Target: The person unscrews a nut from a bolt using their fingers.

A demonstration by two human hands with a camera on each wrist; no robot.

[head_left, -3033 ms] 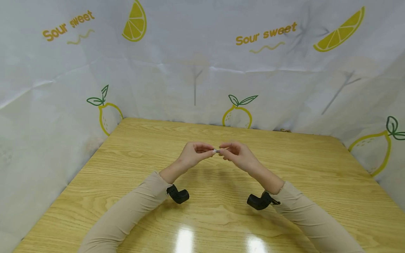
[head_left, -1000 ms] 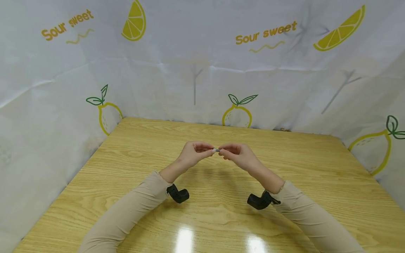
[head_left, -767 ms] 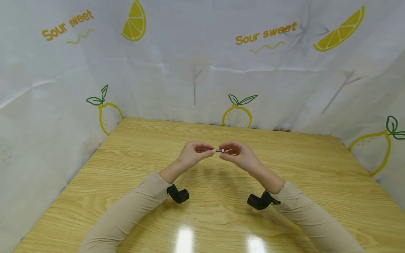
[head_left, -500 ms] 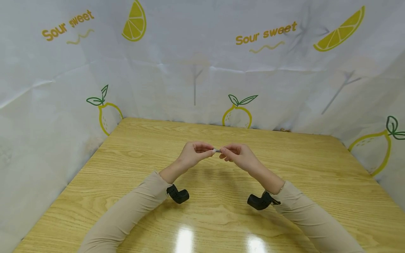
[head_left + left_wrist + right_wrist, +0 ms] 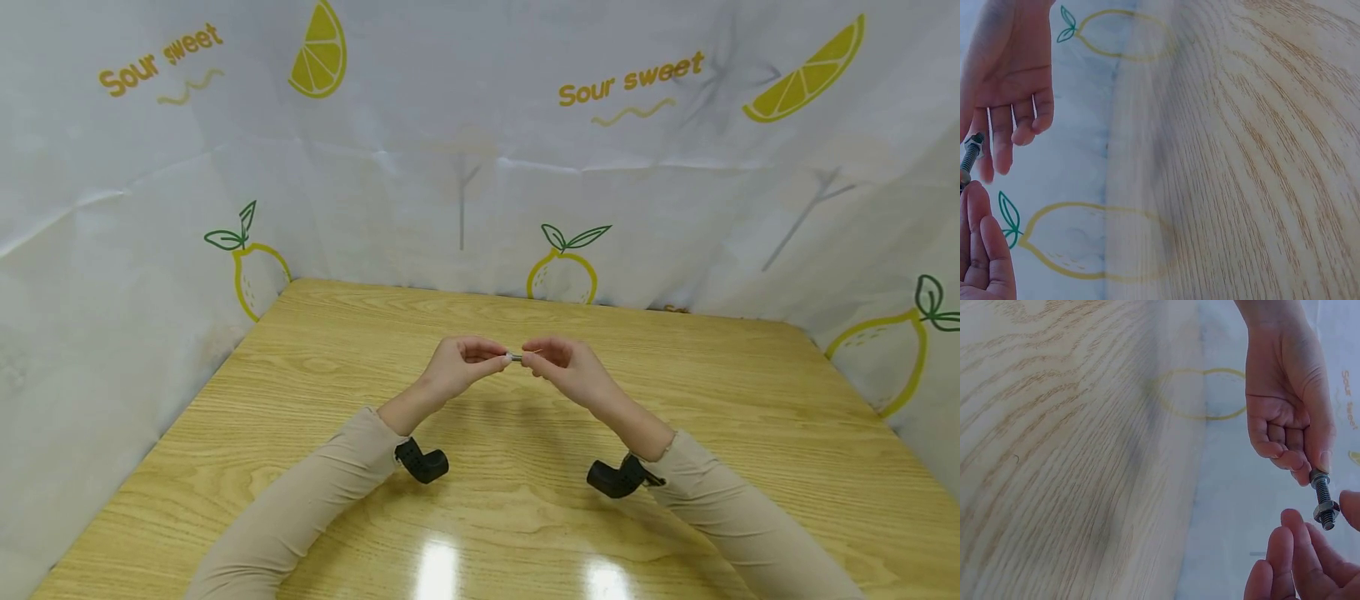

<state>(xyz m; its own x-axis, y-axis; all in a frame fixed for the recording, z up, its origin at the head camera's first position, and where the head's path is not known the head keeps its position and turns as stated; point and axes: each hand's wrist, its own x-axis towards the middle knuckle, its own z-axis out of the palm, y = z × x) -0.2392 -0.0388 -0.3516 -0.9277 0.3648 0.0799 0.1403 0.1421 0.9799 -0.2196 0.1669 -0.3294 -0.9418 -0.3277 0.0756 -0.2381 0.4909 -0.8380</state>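
Observation:
Over the middle of the table, my left hand pinches a steel bolt by its head, between thumb and fingertips. The threaded shank points toward my right hand. A hex nut sits on the thread close to the bolt's free end. In the right wrist view my right thumb lies right beside the nut, and the fingers stand apart from it on the other side. From the head view the right thumb hides the nut. The left wrist view shows the nut in front of the right hand's extended fingers.
Below the hands lies a wood-grain table. A white cloth with lemon prints hangs behind it and along both sides. Black wrist cameras stick out inward under each forearm.
The right thumb and fingers spread wide, showing the nut, then came together on it further right, and now stand parted again beside it. The left hand and bolt have kept their place.

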